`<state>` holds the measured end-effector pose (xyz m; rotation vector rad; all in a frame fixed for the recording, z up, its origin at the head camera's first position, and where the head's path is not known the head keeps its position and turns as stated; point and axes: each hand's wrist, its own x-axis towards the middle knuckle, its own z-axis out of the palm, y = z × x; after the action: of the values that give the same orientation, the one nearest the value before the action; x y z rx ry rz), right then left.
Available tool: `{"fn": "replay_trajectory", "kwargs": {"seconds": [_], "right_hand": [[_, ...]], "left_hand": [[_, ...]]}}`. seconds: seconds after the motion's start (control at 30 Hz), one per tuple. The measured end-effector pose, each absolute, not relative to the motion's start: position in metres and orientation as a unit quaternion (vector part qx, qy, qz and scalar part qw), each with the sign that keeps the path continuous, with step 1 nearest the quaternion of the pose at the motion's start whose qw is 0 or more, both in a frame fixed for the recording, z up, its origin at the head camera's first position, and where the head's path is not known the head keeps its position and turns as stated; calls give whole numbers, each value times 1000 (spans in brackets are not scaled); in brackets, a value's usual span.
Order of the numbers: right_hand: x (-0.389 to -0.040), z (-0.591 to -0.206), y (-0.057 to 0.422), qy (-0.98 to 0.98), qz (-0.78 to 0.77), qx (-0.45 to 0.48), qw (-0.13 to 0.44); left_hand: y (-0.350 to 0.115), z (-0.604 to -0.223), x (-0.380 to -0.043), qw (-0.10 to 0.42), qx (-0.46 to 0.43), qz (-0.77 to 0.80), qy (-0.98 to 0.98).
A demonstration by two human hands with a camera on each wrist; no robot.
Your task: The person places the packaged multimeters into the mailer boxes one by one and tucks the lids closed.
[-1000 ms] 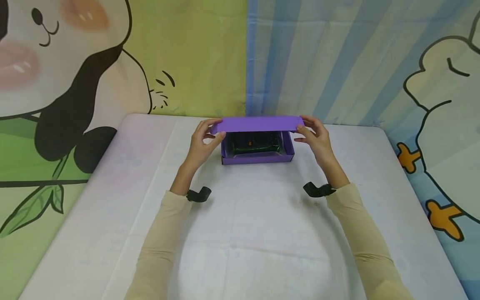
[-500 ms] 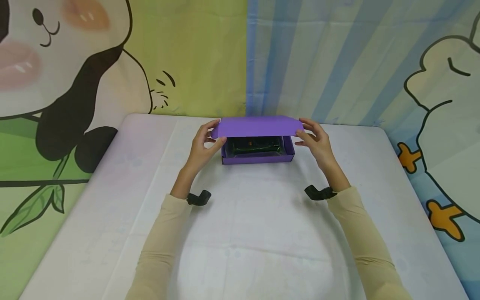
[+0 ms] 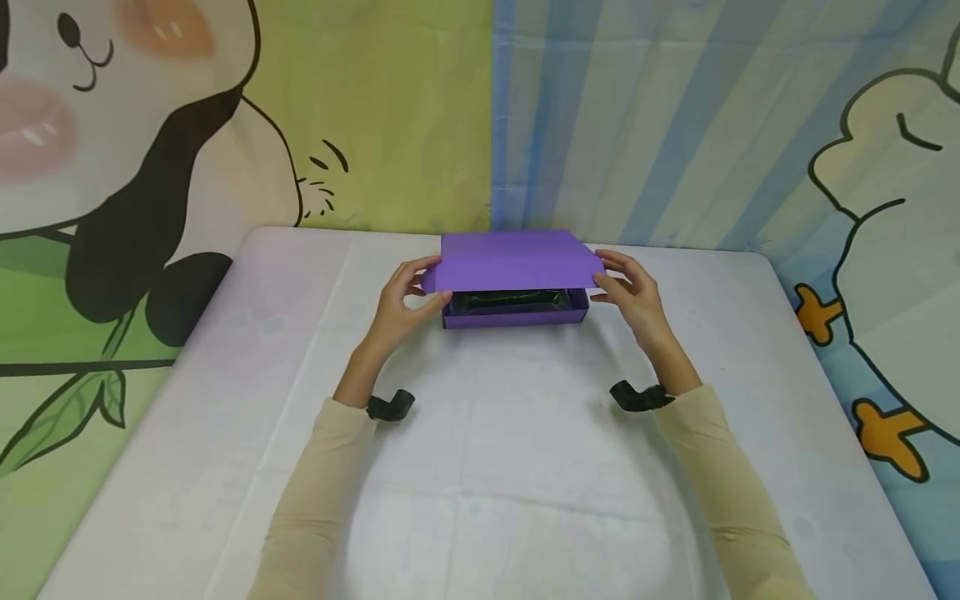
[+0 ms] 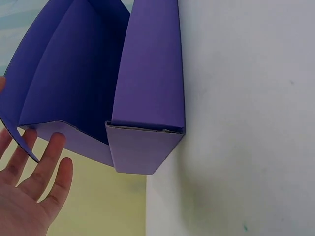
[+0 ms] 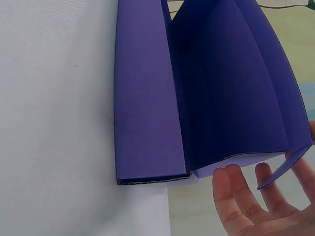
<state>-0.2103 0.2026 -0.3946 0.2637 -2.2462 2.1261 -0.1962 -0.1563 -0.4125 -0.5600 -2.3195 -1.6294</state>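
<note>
A purple cardboard box (image 3: 517, 319) sits near the back of the table in the head view, its hinged lid (image 3: 521, 262) tilted partway down over it. Through the front gap shows a dark, shiny item (image 3: 517, 299), mostly hidden by the lid. My left hand (image 3: 396, 307) holds the lid's left corner between thumb and fingers. At the right corner, my right hand (image 3: 636, 304) grips the lid the same way. In both wrist views the fingers bear on the lid's side flaps, and a front tuck flap (image 5: 283, 172) sticks out between the right fingers.
The box stands on a white-covered table (image 3: 480, 467). Behind it hangs a cartoon-printed backdrop (image 3: 405, 117), right at the table's far edge. Black wrist-camera mounts (image 3: 392, 406) jut inward from both wrists.
Both hands have lowered the lid forward and down, so its top shows more and the opening has narrowed. The box base has stayed in place.
</note>
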Motion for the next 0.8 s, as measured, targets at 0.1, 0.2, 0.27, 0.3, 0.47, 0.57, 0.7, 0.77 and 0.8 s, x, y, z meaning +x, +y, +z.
{"fn": "replay_trajectory", "kwargs": {"seconds": [0.1, 0.2, 0.27, 0.3, 0.47, 0.57, 0.7, 0.77, 0.8], "right_hand": [[-209, -398, 204, -717, 691, 87, 18], [-207, -400, 204, -715, 693, 88, 15], [-207, -401, 204, -717, 692, 88, 14], [-206, -402, 204, -717, 691, 88, 14], [-205, -405, 205, -711, 698, 89, 14], [-204, -408, 205, -707, 701, 89, 11], [-204, -411, 205, -705, 704, 90, 8], [-204, -412, 204, -704, 705, 90, 10], [-204, -413, 204, -704, 705, 88, 10]], "left_hand": [[-158, -415, -194, 124, -198, -553, -800], [-159, -417, -193, 120, -198, -553, -800], [-159, -418, -192, 117, -196, -556, -799], [-159, -418, -192, 114, -195, -557, -799], [-159, -421, -189, 105, -194, -560, -799], [-156, -412, -182, 101, -197, -556, -801], [-154, -398, -171, 100, -203, -551, -803], [-154, -396, -168, 100, -205, -550, -803], [-154, -397, -168, 100, -206, -551, -803]]}}
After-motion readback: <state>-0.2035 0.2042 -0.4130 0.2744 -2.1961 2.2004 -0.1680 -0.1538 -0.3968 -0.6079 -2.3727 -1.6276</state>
